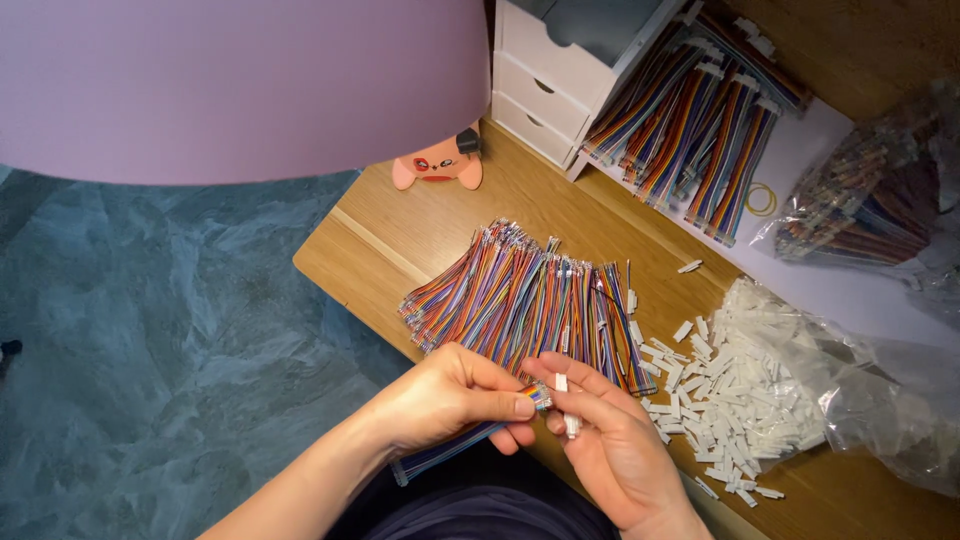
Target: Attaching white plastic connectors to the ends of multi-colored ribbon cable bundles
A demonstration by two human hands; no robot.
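My left hand [455, 395] pinches the end of a flat rainbow-coloured ribbon cable [445, 448] that trails back toward my lap. My right hand [605, 430] holds a small white plastic connector [562, 382] between thumb and fingers, right at the cable's tip, and another white connector [572, 425] lies in its palm. Just beyond both hands, a fan of several loose rainbow cables [525, 295] lies on the wooden table [400, 215].
A heap of white connectors [735, 395] spills from a clear plastic bag [870, 390] at right. Bundled rainbow cables [700, 130] lie on a white sheet at the back, beside a white drawer unit [560, 70], another bag of cables [870, 205] and a pink figurine [440, 165].
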